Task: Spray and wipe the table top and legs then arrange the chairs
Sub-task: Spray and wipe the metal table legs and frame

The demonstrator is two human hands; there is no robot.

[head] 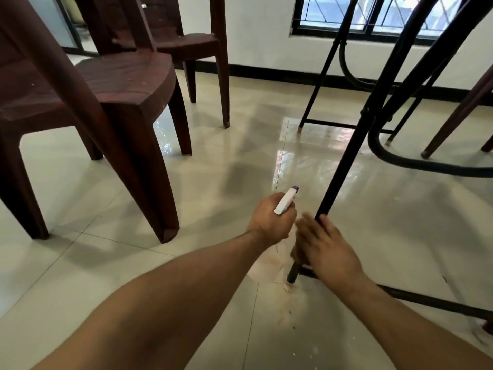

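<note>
I am looking low, under the table. A black metal table leg (346, 156) slants down to the floor at centre right. My right hand (328, 249) is wrapped around its lower part, pressing a brown cloth (297, 252) against it. My left hand (272, 222) is just left of the leg and grips a white spray bottle (285, 200) with a purple nozzle tip that points up and away. A dark brown plastic chair (106, 97) stands at the left, with a second one (192, 41) behind it.
A black crossbar (432, 300) runs along the floor from the leg toward the right edge. More black table legs and a curved black brace (400, 158) fill the right. Another brown chair leg (453, 121) stands at far right. The glossy tiled floor shows wet stains (269, 265) near the leg's foot.
</note>
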